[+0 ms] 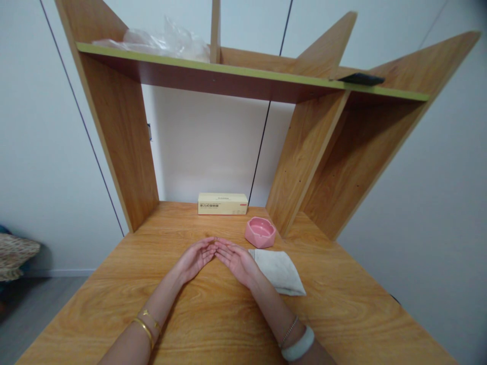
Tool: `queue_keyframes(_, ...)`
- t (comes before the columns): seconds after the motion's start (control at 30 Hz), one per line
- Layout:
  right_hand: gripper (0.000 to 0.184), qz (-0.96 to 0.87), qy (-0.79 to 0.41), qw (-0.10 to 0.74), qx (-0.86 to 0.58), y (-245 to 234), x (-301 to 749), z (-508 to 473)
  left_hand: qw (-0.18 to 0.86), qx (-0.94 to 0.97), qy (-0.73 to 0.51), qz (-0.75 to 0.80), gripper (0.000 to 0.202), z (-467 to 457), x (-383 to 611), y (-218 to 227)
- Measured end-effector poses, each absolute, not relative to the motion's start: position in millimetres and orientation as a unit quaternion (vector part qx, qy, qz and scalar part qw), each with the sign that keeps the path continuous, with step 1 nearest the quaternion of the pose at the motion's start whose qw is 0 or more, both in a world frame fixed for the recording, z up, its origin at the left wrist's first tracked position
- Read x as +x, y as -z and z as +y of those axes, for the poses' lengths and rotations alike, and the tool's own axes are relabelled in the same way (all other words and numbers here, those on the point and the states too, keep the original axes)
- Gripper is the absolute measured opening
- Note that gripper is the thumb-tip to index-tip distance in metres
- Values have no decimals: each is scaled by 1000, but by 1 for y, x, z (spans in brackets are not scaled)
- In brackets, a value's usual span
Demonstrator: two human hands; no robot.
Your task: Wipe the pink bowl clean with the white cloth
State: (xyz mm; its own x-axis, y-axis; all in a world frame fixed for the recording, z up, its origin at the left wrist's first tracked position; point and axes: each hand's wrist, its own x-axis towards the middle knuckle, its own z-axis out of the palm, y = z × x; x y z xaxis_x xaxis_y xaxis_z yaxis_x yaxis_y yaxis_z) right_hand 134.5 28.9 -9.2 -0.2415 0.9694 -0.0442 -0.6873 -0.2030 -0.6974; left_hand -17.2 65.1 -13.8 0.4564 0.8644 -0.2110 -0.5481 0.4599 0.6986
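On the wooden desktop point(205, 314) my left hand point(197, 257) and my right hand point(236, 261) rest with palms turned inward, their fingertips meeting at the middle. Both have their fingers stretched out and hold nothing. A folded pale grey cloth point(279, 271) lies just right of my right hand, partly behind my forearm. Beyond the cloth stands a pink faceted ashtray point(261, 232) with an open top. Farther back, a long cream-coloured box point(222, 204) with printed lettering lies near the rear edge of the desk.
A wooden shelf point(251, 76) with a green front edge spans above the desk, between upright side panels. Clear plastic bags point(163, 43) lie on its left part, and a flat dark object point(361, 78) on its right. An upright divider point(308, 162) stands behind the ashtray.
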Motion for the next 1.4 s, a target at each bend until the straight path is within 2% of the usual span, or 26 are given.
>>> queue_keyframes(1.4, 31, -308, -729, 558, -250, 7, 135, 28, 807, 272, -441, 282, 19, 66, -18, 16)
